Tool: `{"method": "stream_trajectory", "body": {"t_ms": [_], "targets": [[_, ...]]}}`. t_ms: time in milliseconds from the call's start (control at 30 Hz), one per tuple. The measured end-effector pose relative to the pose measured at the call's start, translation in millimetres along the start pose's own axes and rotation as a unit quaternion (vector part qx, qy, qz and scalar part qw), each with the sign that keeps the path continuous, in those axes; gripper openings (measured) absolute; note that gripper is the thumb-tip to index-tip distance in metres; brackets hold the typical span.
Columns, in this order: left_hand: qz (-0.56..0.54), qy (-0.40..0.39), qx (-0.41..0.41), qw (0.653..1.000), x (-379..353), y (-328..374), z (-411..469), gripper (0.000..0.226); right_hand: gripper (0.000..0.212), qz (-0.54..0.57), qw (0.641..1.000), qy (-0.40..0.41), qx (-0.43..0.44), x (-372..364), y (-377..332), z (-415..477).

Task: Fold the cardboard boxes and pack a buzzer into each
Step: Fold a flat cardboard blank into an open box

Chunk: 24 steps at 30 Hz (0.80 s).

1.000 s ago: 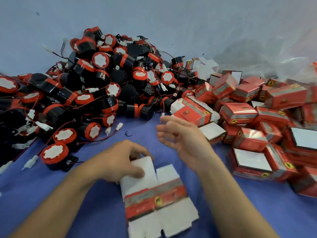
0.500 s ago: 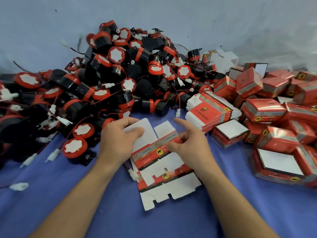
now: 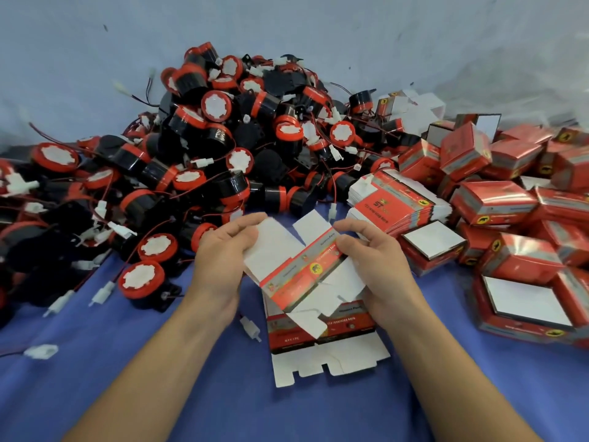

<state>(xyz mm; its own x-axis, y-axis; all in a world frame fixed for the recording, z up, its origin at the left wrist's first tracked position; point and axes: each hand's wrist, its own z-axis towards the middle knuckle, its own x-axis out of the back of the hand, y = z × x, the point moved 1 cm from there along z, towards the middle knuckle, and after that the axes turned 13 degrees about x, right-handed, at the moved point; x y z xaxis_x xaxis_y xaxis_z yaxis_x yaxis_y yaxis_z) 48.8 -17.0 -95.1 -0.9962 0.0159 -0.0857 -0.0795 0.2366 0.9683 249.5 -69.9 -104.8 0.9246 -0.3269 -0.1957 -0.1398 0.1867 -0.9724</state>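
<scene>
Nearest on the blue cloth-covered counter (image 3: 127,393) lies a flat, unfolded red-and-white cardboard box blank (image 3: 325,346), its notched white flaps toward the viewer and a red printed band across it; the print is too blurred to read. Just above it, both hands grip a second flat red-and-white box blank (image 3: 296,266), tilted up to the right. The left hand (image 3: 220,266) pinches its white upper-left flap between thumb and fingers; the right hand (image 3: 373,263) closes on the right end of its red band, which carries a yellow round emblem with a dark animal figure. To the right sit folded red cardboard boxes (image 3: 510,218), some showing white panels. Farther, right of centre, a stack of flat red box blanks (image 3: 395,202) shows the letters "ST" in yellow. At far left and centre rises a heap of black-and-red round buzzers (image 3: 223,148) with white faces, thin red wires and white plug connectors.
</scene>
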Motion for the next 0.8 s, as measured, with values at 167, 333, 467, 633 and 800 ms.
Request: {"method": "stream_trajectory", "body": {"t_ms": [167,333,467,633,800], "targets": [[0.360,0.085,-0.323,0.871,-2.2,12.9,-20.5,0.017,0.020,-0.190,0.976,0.063,0.090,3.3,6.9,2.3],[0.497,-0.066,-0.235,0.833,-32.7,-7.9,-41.5,0.061,0.023,-0.026,0.998,0.024,0.051,-10.8,0.3,-6.1],[0.386,-0.050,-0.218,0.895,-27.8,-7.0,-34.7,0.039,0.019,0.050,0.997,-0.052,0.025,-10.7,-6.2,-10.4],[0.249,-0.110,-0.150,0.950,-20.5,5.7,-29.7,0.026,0.070,-0.041,0.988,-0.116,0.097,-17.9,-5.7,-16.1],[0.101,-0.139,-0.012,0.985,-16.6,8.7,-24.9,0.030,0.087,-0.233,0.938,-0.139,0.215,-23.2,-9.5,-22.7]]}}
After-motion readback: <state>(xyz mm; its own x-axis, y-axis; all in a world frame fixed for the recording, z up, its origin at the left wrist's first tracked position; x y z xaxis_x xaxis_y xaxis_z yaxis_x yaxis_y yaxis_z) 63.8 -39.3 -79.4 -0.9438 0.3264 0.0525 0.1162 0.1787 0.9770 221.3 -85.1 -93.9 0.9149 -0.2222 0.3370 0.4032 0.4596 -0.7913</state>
